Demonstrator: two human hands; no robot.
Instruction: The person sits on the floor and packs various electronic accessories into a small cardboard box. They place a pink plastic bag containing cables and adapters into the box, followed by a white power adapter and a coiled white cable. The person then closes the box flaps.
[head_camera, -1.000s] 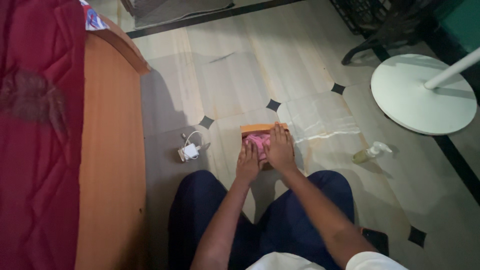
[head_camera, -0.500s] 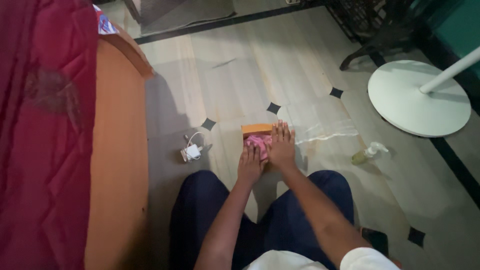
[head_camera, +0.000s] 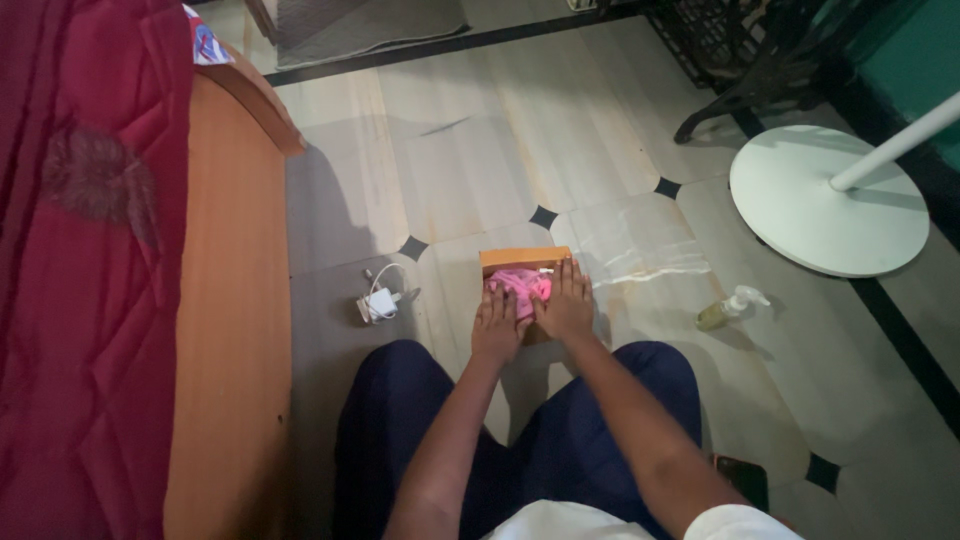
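From the head camera, looking down past dark blue trousers, a person sits on a pale tiled floor (head_camera: 480, 180) with both arms stretched forward between the knees. The left hand (head_camera: 497, 325) lies flat, fingers spread and pointing away, pressing on the near left part of a pink cloth (head_camera: 520, 285); it holds nothing in a closed grasp. The right hand (head_camera: 566, 303) lies just beside it, also flat with fingers extended, its palm on the right part of the same cloth and its fingertips reaching the far edge. The two hands touch or nearly touch along their inner edges. The pink cloth sits bunched on a small orange-brown board or shallow box (head_camera: 524, 259), whose far rim shows beyond the fingers; whether it has walls cannot be told. This sits on the floor directly in front of the person, near the meeting of several tiles. To the left of it, apart from the hands, lies a white charger with a coiled cable (head_camera: 380, 300). To the right lies a small spray bottle (head_camera: 730, 308) on its side. Farther right stands the round white base (head_camera: 825, 200) of a stand. Along the left edge runs an orange wooden bed frame (head_camera: 230, 300) under a dark red quilt (head_camera: 90, 250).
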